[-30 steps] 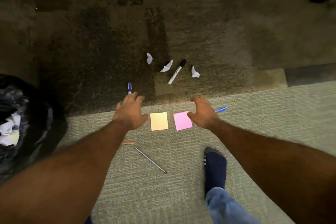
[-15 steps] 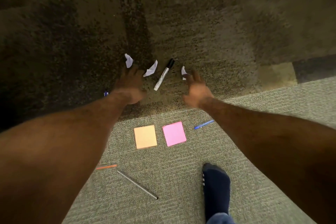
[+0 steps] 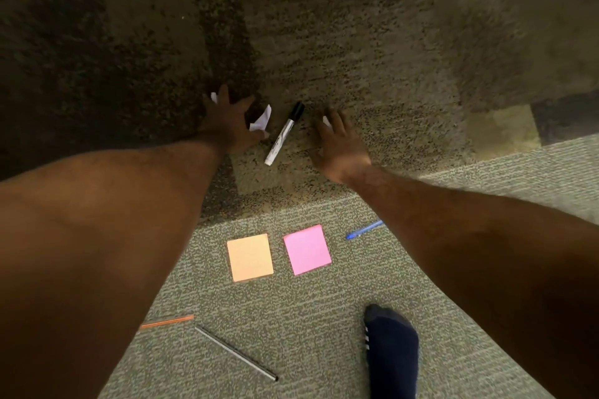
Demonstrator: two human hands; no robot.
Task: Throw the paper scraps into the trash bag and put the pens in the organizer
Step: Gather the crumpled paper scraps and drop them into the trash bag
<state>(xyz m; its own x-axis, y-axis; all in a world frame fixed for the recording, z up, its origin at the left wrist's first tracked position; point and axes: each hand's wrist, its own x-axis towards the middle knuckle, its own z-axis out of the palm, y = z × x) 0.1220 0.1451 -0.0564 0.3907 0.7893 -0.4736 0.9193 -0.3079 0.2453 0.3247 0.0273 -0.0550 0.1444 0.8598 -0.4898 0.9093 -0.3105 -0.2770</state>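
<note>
White paper scraps lie on the dark carpet (image 3: 356, 42), a brown, mottled stretch at the far side of the floor, and both hands reach out over them. The left hand (image 3: 227, 121) is palm down with its fingers spread wide. The left scrap (image 3: 214, 96) peeks out beside its fingertips. The middle scrap (image 3: 262, 120) sits just beside the thumb, which seems to touch it; the fingers are not curled around either piece. The right hand (image 3: 340, 146) is also palm down, fingers straight and slightly apart, laid over the right scrap (image 3: 325, 121), of which only a small white corner shows between the fingers. I cannot tell whether that piece is pressed or merely covered.

Between the two hands lies the marker (image 3: 284, 133), white-barrelled with a black cap, slanted with the cap pointing away from the person and touching neither hand.

Nearer the person the floor changes to grey-green carpet (image 3: 291, 317). On it the orange sticky pad (image 3: 250, 257) and the pink sticky pad (image 3: 307, 249) lie flat side by side, close but apart. The blue pen (image 3: 363, 230) lies just right of the pink pad, partly hidden under the right forearm. Further back, near the left arm, an orange stick (image 3: 167, 321) and the grey pen (image 3: 236, 353) lie close together, not touching. A foot in a dark blue sock (image 3: 390, 350) stands on the carpet at the lower right.
</note>
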